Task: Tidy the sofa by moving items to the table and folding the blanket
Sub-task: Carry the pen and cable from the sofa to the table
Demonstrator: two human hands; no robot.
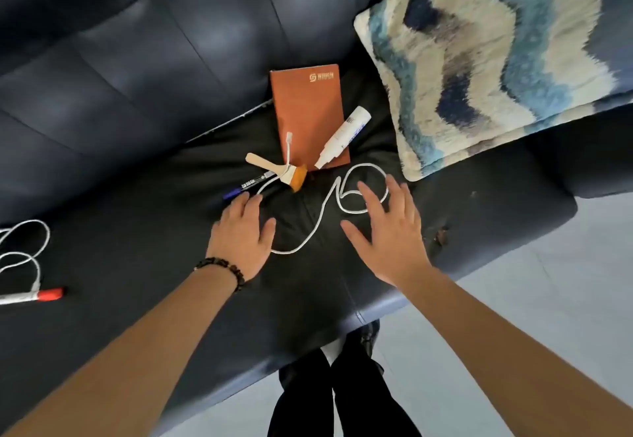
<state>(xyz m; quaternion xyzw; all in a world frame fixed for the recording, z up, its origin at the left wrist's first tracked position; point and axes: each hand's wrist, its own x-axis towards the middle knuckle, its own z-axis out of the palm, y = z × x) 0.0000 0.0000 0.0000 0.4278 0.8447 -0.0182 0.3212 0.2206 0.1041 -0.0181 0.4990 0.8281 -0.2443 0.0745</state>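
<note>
As both hands hover over the clutter, left hand point(245, 231) and right hand point(387, 231) spread flat and empty, nothing has left the sofa point(137, 94).

White cable point(368, 164) crosses the brush point(274, 167) and notebook point(308, 111); lifting it carelessly could drag them, or roll the white marker point(342, 137) toward the seat's front edge and floor point(513, 316). Bare seat lies leftward before the red marker point(34, 295); the fleecy patterned piece point(479, 60), probably the blanket, crowds the right.
</note>
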